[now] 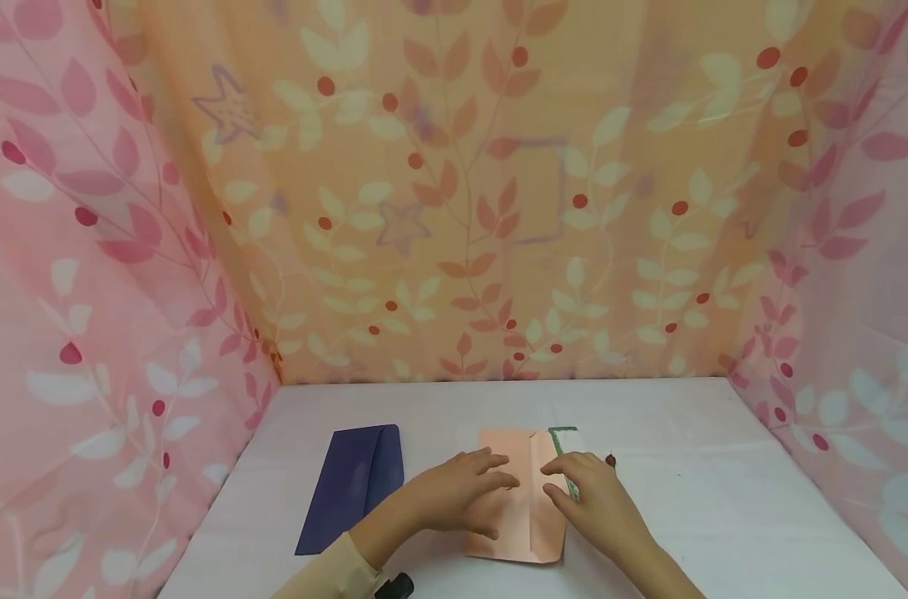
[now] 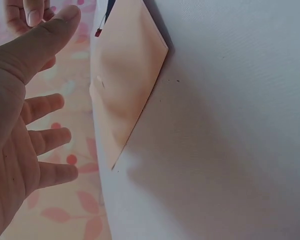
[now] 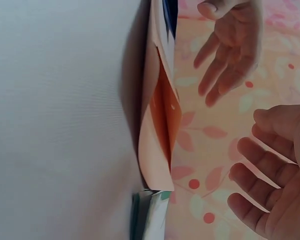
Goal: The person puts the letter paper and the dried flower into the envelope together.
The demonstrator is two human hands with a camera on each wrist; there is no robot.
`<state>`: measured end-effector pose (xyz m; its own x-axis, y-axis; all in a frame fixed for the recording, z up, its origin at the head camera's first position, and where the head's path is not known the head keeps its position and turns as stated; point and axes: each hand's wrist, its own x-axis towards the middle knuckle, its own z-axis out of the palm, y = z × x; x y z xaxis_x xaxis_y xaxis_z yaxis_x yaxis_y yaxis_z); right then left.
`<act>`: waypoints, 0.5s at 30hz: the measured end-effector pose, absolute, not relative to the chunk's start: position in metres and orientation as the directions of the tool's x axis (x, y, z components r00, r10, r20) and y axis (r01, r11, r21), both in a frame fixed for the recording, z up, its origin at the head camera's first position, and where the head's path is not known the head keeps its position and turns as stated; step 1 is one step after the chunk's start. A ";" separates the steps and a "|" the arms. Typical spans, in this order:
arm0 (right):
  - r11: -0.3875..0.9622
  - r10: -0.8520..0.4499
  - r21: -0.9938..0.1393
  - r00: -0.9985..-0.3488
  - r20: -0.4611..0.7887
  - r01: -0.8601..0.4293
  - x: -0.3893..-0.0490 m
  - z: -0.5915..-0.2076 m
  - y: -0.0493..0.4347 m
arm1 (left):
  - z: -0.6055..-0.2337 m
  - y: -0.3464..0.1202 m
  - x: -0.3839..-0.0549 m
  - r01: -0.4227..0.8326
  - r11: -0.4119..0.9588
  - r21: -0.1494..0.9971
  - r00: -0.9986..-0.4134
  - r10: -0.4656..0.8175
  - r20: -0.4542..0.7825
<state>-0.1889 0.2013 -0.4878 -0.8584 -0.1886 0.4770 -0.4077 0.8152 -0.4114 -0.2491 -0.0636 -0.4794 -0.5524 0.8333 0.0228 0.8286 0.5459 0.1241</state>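
A peach envelope [image 1: 509, 528] lies on the white table, its flap along the right side. Seen from the right wrist, the peach envelope [image 3: 157, 165] gapes along its edge. My left hand [image 1: 454, 492] hovers over its left half, fingers spread and holding nothing. Over the right edge is my right hand [image 1: 596, 503], fingers loosely bent and apart, also holding nothing. Both wrist views show the hands raised above the paper. A white card-like item with a green border [image 1: 566, 437] sits at the envelope's right edge, partly covered by it and my right hand.
To the left lies a dark blue envelope [image 1: 341, 487], partly behind my left forearm. A small dark red piece [image 1: 611, 460] shows just beyond my right hand. Patterned curtains [image 1: 454, 249] enclose the white table [image 1: 723, 499] at the back and sides.
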 end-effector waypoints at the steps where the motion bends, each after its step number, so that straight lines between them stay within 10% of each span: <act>1: 0.814 -0.192 -0.411 -0.858 0.477 -0.411 -0.188 -0.490 0.202 | -0.480 -0.062 -0.250 0.832 0.542 0.123 -0.548 0.836 0.021; 15: 0.795 -0.210 -0.437 -0.867 0.451 -0.420 -0.187 -0.508 0.214 | -0.489 -0.040 -0.263 0.847 0.517 0.121 -0.519 0.854 -0.016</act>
<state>-0.1866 0.2144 -0.5084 -0.8672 -0.2102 0.4515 -0.4203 0.7952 -0.4371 -0.2627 -0.0397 -0.4894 -0.5194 0.8544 -0.0161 0.8472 0.5174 0.1207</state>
